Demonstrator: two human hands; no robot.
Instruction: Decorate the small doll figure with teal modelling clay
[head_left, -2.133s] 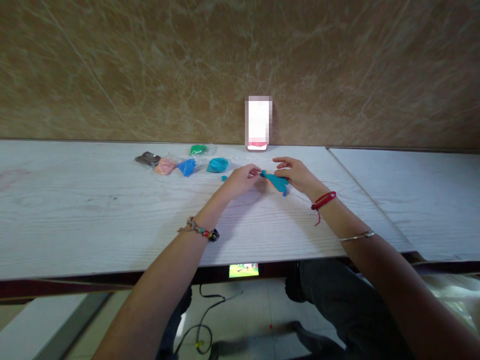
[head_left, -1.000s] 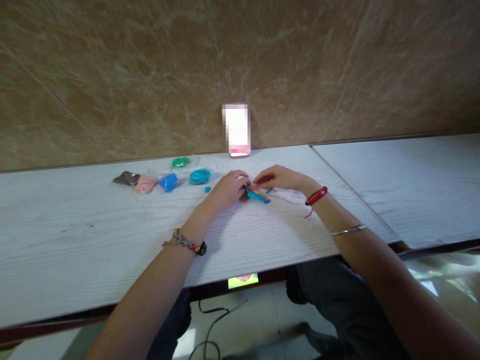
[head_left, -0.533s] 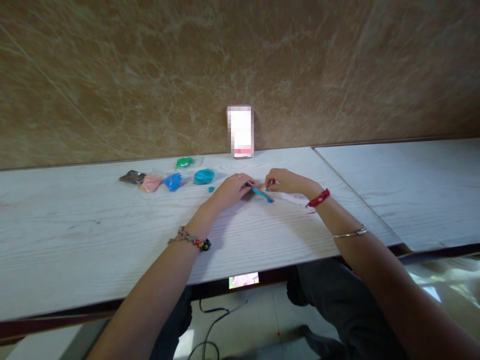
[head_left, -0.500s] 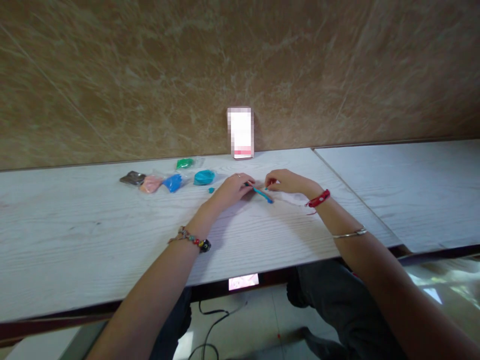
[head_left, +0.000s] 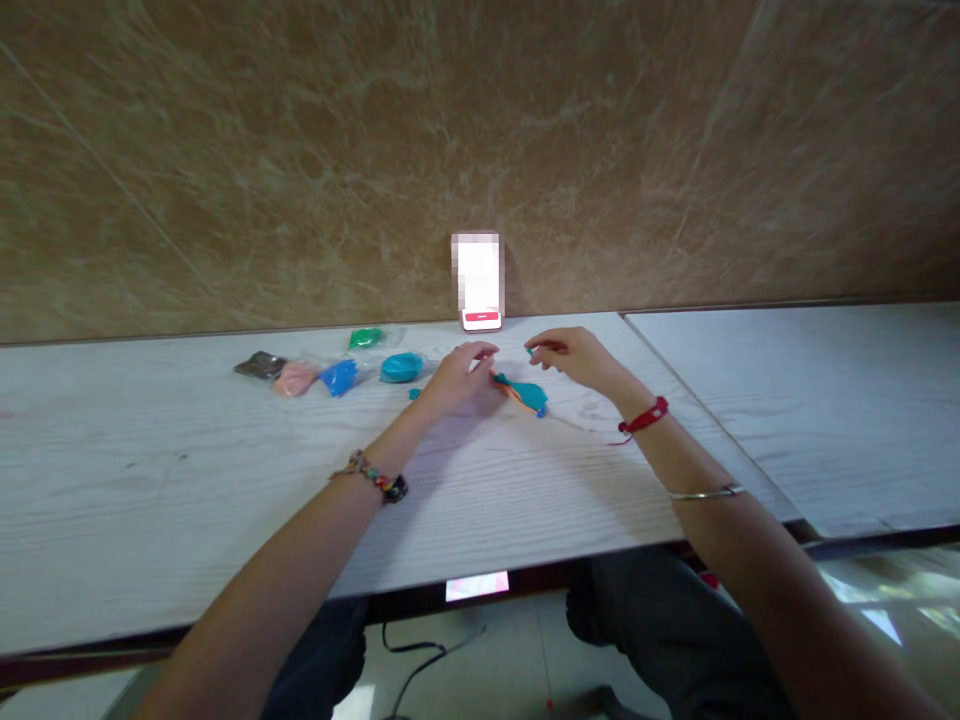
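Observation:
On the white table lies a flat teal clay piece (head_left: pixel 529 395) with a peach strip along its near edge and a blue bit at its right end. My left hand (head_left: pixel 459 380) rests at its left end, fingers stretched and thumb apart, with nothing visible in them. To the upper right, my right hand (head_left: pixel 576 358) is raised a little, thumb and fingers pinching a small teal bit of clay (head_left: pixel 530 351). Beside my left forearm sits another small teal clay lump (head_left: pixel 415 394), partly covered by the hand.
Bagged clay lies at the left: teal (head_left: pixel 402 367), green (head_left: pixel 366 338), blue (head_left: pixel 339 377), peach (head_left: pixel 295 378) and a dark packet (head_left: pixel 260 365). A phone (head_left: pixel 480 282) with a lit screen leans on the brown marbled wall (head_left: pixel 300 180). The table's front edge runs below my forearms.
My right hand has lifted slightly away from the clay with the small teal bit. My left fingers have loosened and spread. The clay piece now shows its broad teal face.

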